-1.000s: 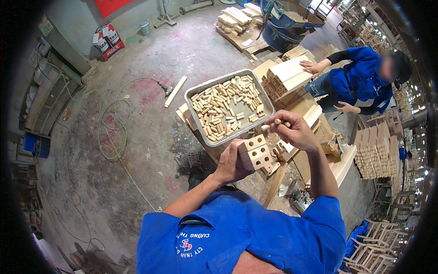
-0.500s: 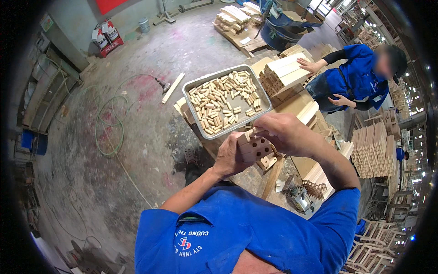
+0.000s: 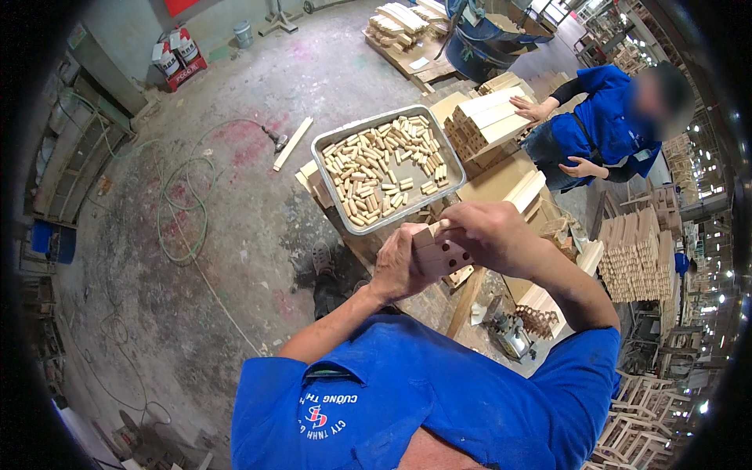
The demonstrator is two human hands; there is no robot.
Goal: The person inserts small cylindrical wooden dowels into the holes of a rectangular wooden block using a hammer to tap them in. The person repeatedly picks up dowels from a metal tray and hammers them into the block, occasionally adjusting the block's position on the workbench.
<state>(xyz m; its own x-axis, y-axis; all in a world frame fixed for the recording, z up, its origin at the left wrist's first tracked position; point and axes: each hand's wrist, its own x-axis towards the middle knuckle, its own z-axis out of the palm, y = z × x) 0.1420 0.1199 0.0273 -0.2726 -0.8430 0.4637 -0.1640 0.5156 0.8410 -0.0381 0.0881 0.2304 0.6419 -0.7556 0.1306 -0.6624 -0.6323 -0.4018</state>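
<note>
My left hand point(image 3: 394, 269) is wrapped round a bundle of pale wooden pieces point(image 3: 433, 262) with round holes drilled in their ends. My right hand point(image 3: 497, 235) is closed at the bundle's upper edge, its fingertips pinching what looks like a short wooden dowel point(image 3: 443, 225), mostly covered by the fingers. Just beyond both hands, a shallow metal tray point(image 3: 319, 160) holds many loose wooden dowels point(image 3: 368, 176).
A co-worker in blue point(image 3: 583, 129) stands at the right, one hand on stacked wooden bars point(image 3: 489, 117). A metal tool point(image 3: 511, 338) lies near my right elbow. A green hose point(image 3: 205, 227) curls over the floor at left, beside a loose wooden strip point(image 3: 293, 144).
My right fingers have shifted slightly over the bundle's top edge, and the bundle has tilted a little, with fewer of its holes showing. The co-worker has moved slightly.
</note>
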